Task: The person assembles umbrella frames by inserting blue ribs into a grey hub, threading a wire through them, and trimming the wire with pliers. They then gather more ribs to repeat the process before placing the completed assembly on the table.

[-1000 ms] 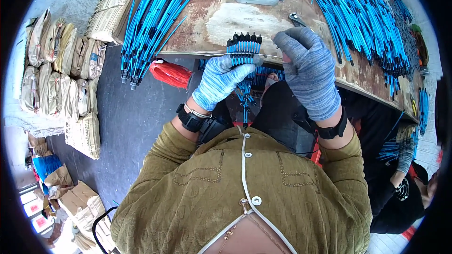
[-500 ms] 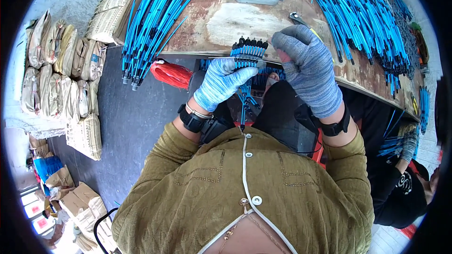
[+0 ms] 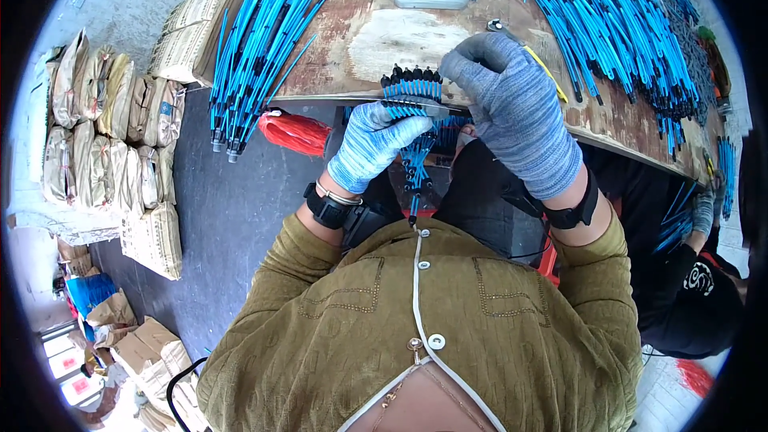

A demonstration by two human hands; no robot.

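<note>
- The left hand (image 3: 376, 140), gloved, is wrapped around a bundle of blue rods (image 3: 412, 88) near the front edge of the table (image 3: 320, 98); black tips stand up in a fan above the fingers, while the lower ends hang toward the lap; if this grip loosened, the rods could well slide out of line or drop between the legs.
- The right hand (image 3: 520, 116), also gloved, is just beside the bundle, fingers curled; I cannot tell whether it grasps the end of the thin strip (image 3: 450, 110) crossing the rods; a weak hold there could leave the strip slack.
- The strip lies above the left thumb; tugged hard toward 1 side, it might skew the fan or ride up to the tips.
- A pliers-like tool (image 3: 495, 26) lies behind the right hand; a swing of the wrist could knock it.
- 2 piles of similar rods, the left pile (image 3: 260, 56) and the right pile (image 3: 616, 40), reach past the table's edge; a brushing sleeve or elbow could spill some onto the floor (image 3: 216, 216).
</note>
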